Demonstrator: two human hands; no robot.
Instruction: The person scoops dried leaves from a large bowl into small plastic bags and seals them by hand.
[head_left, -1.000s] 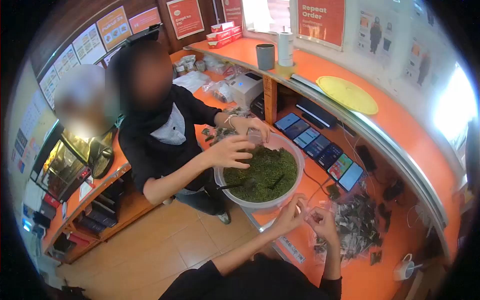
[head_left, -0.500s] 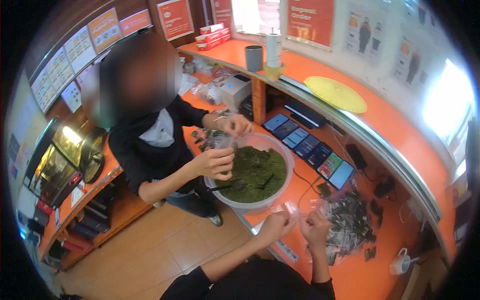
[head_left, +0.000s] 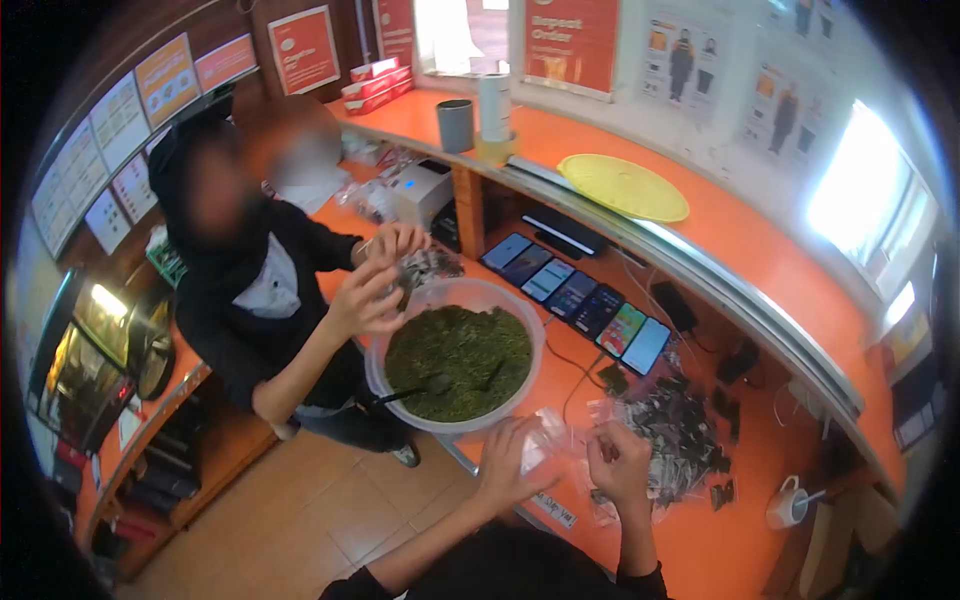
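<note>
At the counter's near edge, my left hand point(head_left: 508, 462) grips a small clear plastic bag point(head_left: 545, 440), its fingers behind the film. My right hand point(head_left: 618, 460) is closed in a pinch by the bag's right side; what its fingertips hold is too small to make out. Just beyond my left hand stands a large translucent tub point(head_left: 536, 372) of chopped green herb point(head_left: 455, 350), with dark-handled utensils point(head_left: 425, 388) in it. Right of my right hand lies a pile of small filled plastic packets point(head_left: 680, 440).
Across the tub a co-worker point(head_left: 290, 270) holds both hands point(head_left: 375, 285) near its far rim. A row of several phones point(head_left: 575, 297) lies behind the tub. A white mug point(head_left: 788, 503) stands at right, and a yellow lid point(head_left: 625, 187) rests on the upper shelf.
My view has turned right, shifting the scene leftward. My hands have moved slightly apart, and the clear bag shows more widely spread. The co-worker's hands have drawn toward the tub's far left side.
</note>
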